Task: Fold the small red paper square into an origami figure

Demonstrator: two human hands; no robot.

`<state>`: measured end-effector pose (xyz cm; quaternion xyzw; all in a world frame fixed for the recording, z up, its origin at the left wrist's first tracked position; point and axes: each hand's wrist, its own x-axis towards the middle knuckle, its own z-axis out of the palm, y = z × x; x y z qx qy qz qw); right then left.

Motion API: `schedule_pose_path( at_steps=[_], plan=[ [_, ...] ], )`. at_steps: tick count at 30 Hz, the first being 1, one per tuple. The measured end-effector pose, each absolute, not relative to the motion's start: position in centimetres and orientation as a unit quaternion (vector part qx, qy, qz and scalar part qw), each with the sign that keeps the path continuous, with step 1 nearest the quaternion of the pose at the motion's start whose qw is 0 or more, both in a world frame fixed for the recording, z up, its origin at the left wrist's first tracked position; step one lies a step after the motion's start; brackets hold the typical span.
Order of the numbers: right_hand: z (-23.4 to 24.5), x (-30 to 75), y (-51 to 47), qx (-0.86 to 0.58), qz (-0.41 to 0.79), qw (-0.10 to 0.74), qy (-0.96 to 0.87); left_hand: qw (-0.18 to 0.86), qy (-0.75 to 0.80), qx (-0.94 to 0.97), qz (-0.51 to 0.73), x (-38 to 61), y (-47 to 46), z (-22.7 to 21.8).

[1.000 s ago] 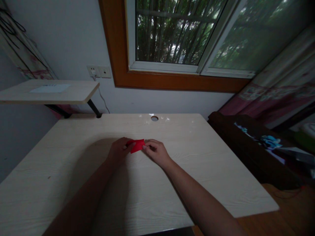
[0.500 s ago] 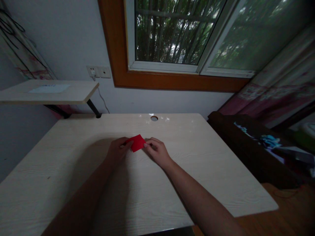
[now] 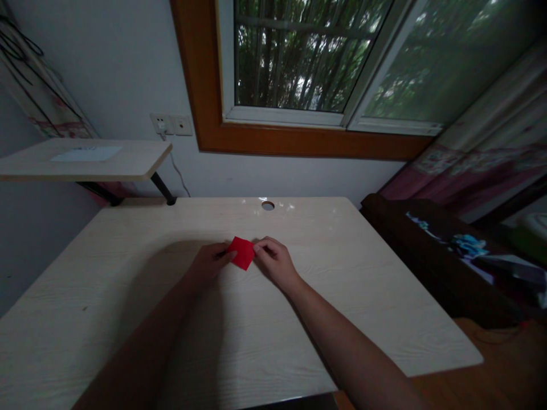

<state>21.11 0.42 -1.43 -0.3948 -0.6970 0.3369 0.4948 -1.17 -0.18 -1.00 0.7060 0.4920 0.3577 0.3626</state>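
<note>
A small folded piece of red paper (image 3: 241,252) sits between both hands over the middle of a pale wooden desk (image 3: 128,296). My left hand (image 3: 208,263) pinches its left corner with curled fingers. My right hand (image 3: 273,262) pinches its right edge between thumb and fingertips. The paper stands like a diamond, one corner pointing down toward me.
A round cable hole (image 3: 268,205) lies near the desk's far edge. A raised side shelf (image 3: 85,159) with a white sheet juts out at the left. A wall socket (image 3: 171,124) and a window are behind. Dark furniture with clutter (image 3: 453,256) stands to the right.
The red paper has been turned between my fingers from a flat, wide shape to a diamond on its corner. Both hands stayed at about the same spot.
</note>
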Motion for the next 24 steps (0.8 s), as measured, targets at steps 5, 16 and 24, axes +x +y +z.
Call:
schedule_pose_path(
  at_steps=[5, 16, 24],
  plan=[
    [-1.13, 20.9, 0.16, -0.366, 0.333, 0.452, -0.742, 0.356, 0.506, 0.712, 0.333, -1.05, -0.12, -1.22],
    [-1.14, 20.82, 0.21, -0.39, 0.311, 0.459, -0.735, 0.365, 0.525, 0.7, 0.319, -1.02, -0.1, -1.02],
    [-1.36, 20.91, 0.32, -0.416, 0.308, 0.481, -0.707, 0.405, 0.516, 0.68, 0.328, -0.99, -0.2, -0.6]
  ],
)
